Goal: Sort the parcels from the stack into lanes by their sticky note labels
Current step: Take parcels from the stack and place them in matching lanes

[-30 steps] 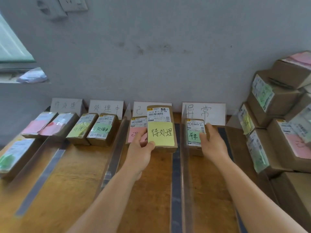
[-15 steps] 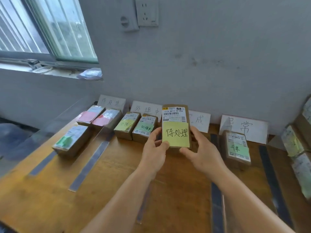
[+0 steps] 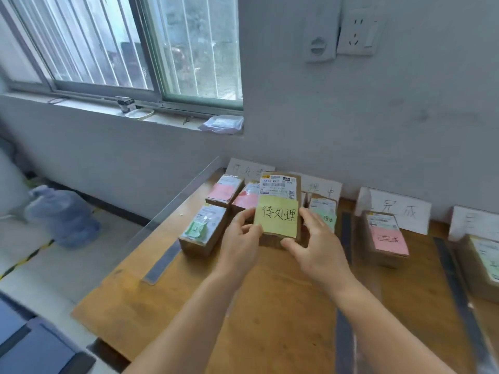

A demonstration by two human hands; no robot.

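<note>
Above the wooden bench point(image 3: 270, 306), a brown cardboard parcel point(image 3: 280, 209) with a yellow handwritten sticky note point(image 3: 278, 217) is tilted upright. Left hand point(image 3: 240, 244) and right hand point(image 3: 316, 247) grip its sides; it seems lifted.

"待处理" on the held parcel's yellow sticky note point(image 3: 278, 217); "已完成" on the pink note point(image 3: 388, 240).

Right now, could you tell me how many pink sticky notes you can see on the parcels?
3: two pink notes side by side in the far-left lane by the wall, one under the third sign. The held parcel may hide others.
</note>
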